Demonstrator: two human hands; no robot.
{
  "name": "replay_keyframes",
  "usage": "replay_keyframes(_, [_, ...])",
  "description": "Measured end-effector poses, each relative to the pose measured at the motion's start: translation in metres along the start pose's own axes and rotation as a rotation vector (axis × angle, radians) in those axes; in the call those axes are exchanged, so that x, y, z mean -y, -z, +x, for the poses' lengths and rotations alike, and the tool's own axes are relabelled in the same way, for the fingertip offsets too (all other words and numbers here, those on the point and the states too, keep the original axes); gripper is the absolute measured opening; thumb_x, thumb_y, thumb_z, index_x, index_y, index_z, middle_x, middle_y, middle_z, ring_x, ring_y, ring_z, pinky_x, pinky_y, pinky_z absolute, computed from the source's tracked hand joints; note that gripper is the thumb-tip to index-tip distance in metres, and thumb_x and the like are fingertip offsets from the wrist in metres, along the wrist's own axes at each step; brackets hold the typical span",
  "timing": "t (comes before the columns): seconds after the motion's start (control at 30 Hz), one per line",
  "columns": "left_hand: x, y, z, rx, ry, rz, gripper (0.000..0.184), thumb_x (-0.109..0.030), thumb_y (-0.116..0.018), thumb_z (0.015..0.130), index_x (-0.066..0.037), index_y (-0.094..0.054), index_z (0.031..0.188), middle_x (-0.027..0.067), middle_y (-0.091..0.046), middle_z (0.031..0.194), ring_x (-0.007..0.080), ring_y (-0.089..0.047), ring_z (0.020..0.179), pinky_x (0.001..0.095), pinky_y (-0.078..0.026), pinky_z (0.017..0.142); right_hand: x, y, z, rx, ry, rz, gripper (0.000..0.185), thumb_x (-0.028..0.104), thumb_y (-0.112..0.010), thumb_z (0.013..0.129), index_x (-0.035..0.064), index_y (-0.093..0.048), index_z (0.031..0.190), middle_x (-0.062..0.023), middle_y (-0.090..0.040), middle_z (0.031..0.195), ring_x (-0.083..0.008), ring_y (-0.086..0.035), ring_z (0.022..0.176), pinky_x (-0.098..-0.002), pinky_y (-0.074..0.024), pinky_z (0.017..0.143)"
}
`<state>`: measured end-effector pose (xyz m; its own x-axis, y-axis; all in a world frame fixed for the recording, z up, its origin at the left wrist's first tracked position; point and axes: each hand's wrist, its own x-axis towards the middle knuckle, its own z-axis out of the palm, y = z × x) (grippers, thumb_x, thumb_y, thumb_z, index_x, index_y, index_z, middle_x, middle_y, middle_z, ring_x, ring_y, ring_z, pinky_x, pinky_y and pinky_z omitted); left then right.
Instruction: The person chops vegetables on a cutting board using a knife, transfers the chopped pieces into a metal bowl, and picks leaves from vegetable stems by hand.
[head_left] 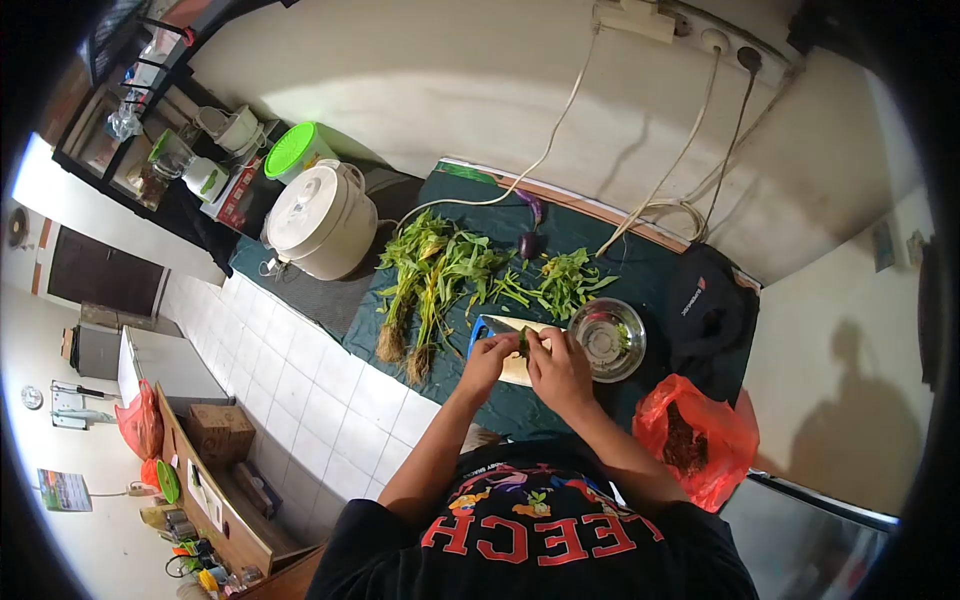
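Over a pale cutting board (pixel 516 373) with a blue edge, my left hand (pixel 486 364) and my right hand (pixel 560 371) meet with their fingers closed on a small green leafy piece (pixel 524 343). Just right of my right hand is a metal bowl (pixel 607 340) with a few green bits inside. Behind the board lie picked leaves (pixel 573 284), and to their left spreads a bunch of leafy greens (pixel 437 262) with roots still attached. A purple eggplant (pixel 528 244) rests near the wall.
A white rice cooker (pixel 318 221) stands at the left on the counter. At the right are a black cap (pixel 706 304) and a red plastic bag (pixel 694 440) holding brown matter. A white cable (pixel 548 150) crosses the dark green tablecloth (pixel 478 204).
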<state>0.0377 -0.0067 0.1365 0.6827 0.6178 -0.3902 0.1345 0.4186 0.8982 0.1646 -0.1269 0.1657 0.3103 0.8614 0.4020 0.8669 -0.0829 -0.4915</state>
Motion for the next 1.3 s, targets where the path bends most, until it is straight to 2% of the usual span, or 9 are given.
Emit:
replay_keyframes(0.17, [0.006, -0.001, 0.006, 0.019, 0.011, 0.012, 0.033, -0.023, -0.06, 0.099, 0.004, -0.069, 0.116, 0.0058, -0.071, 0.108, 0.0116, -0.061, 0.101, 0.0282, -0.045, 0.094, 0.021, 0.003, -0.012, 0.138, -0.156, -0.057, 0.058, 0.014, -0.064, 0.087, 0.0064, -0.047, 0.142, -0.0197, -0.042, 0.126, -0.039, -0.047, 0.106, -0.0491, -0.0413, 0.092])
replay_keyframes(0.33, [0.0, 0.002, 0.001, 0.038, 0.042, 0.048, 0.028, -0.021, -0.062, 0.098, 0.003, -0.07, 0.112, 0.0072, -0.072, 0.109, 0.0113, -0.063, 0.099, 0.0282, -0.047, 0.092, 0.012, -0.009, -0.024, 0.112, -0.156, -0.005, 0.061, 0.012, -0.063, 0.088, 0.0075, -0.044, 0.145, -0.0192, -0.04, 0.132, -0.0408, -0.045, 0.113, -0.0478, -0.0365, 0.102])
replay_keyframes(0.5, [0.001, 0.018, -0.001, 0.118, 0.106, -0.05, 0.024, -0.015, -0.062, 0.097, 0.002, -0.07, 0.112, 0.0076, -0.073, 0.104, 0.0138, -0.066, 0.095, 0.0291, -0.047, 0.092, -0.022, 0.004, -0.012, 0.09, -0.206, 0.674, 0.046, 0.004, -0.062, 0.087, 0.0112, -0.054, 0.131, -0.019, -0.04, 0.136, -0.0337, -0.049, 0.121, -0.0407, -0.0476, 0.093])
replay_keyframes(0.57, [-0.002, 0.02, -0.001, 0.164, 0.086, -0.021, 0.022, -0.012, -0.062, 0.096, 0.002, -0.07, 0.111, 0.0072, -0.073, 0.102, 0.0136, -0.066, 0.094, 0.0282, -0.048, 0.09, -0.029, 0.021, 0.001, 0.084, -0.114, 0.642, 0.036, 0.003, -0.063, 0.088, 0.0086, -0.056, 0.123, -0.0146, -0.05, 0.13, -0.0288, -0.059, 0.112, -0.0361, -0.0525, 0.084])
replay_keyframes(0.63, [-0.008, 0.019, -0.006, 0.211, 0.069, 0.008, 0.021, -0.009, -0.063, 0.095, 0.003, -0.07, 0.111, 0.0067, -0.073, 0.101, 0.0134, -0.066, 0.092, 0.0273, -0.048, 0.089, -0.035, 0.033, 0.008, 0.444, -0.076, 0.661, 0.032, 0.002, -0.063, 0.089, 0.0074, -0.06, 0.121, -0.011, -0.06, 0.118, -0.0235, -0.063, 0.102, -0.0347, -0.0523, 0.084])
replay_keyframes(0.7, [-0.016, 0.017, -0.012, 0.279, 0.067, 0.066, 0.023, -0.009, -0.062, 0.095, 0.003, -0.065, 0.114, 0.0093, -0.073, 0.101, 0.0148, -0.067, 0.094, 0.0282, -0.048, 0.09, -0.033, 0.037, 0.012, 0.433, -0.062, 0.681, 0.029, 0.001, -0.063, 0.089, 0.0077, -0.064, 0.117, -0.0081, -0.063, 0.11, -0.0206, -0.066, 0.092, -0.0345, -0.053, 0.082])
replay_keyframes(0.77, [-0.024, 0.013, -0.018, 0.286, 0.083, 0.073, 0.025, -0.011, -0.063, 0.095, 0.001, -0.062, 0.118, 0.0094, -0.072, 0.103, 0.0159, -0.067, 0.096, 0.0295, -0.047, 0.092, -0.035, 0.036, 0.014, 0.361, 0.171, 0.551, 0.027, 0.001, -0.065, 0.087, 0.0086, -0.068, 0.113, -0.0084, -0.064, 0.109, -0.021, -0.067, 0.091, -0.0342, -0.0536, 0.079])
replay_keyframes(1.0, [-0.026, 0.014, -0.029, 0.367, 0.01, 0.008, 0.029, -0.007, -0.062, 0.097, -0.006, -0.047, 0.122, 0.0097, -0.068, 0.105, 0.0188, -0.067, 0.099, 0.0328, -0.048, 0.091, -0.037, 0.029, 0.013, 0.373, 0.119, 0.679, 0.02, 0.006, -0.072, 0.083, 0.0073, -0.072, 0.103, -0.0051, -0.068, 0.099, -0.0243, -0.068, 0.086, -0.0345, -0.0543, 0.074])
replay_keyframes(1.3, [-0.043, 0.012, -0.046, 0.399, -0.21, 0.115, 0.02, -0.006, -0.066, 0.095, -0.003, -0.06, 0.114, 0.0025, -0.065, 0.104, 0.0127, -0.062, 0.101, 0.0292, -0.05, 0.087, -0.018, 0.041, 0.013, 0.173, -0.021, 0.677, 0.016, 0.002, -0.076, 0.081, 0.0036, -0.074, 0.097, -0.0085, -0.071, 0.093, -0.0199, -0.069, 0.084, -0.0305, -0.0539, 0.071])
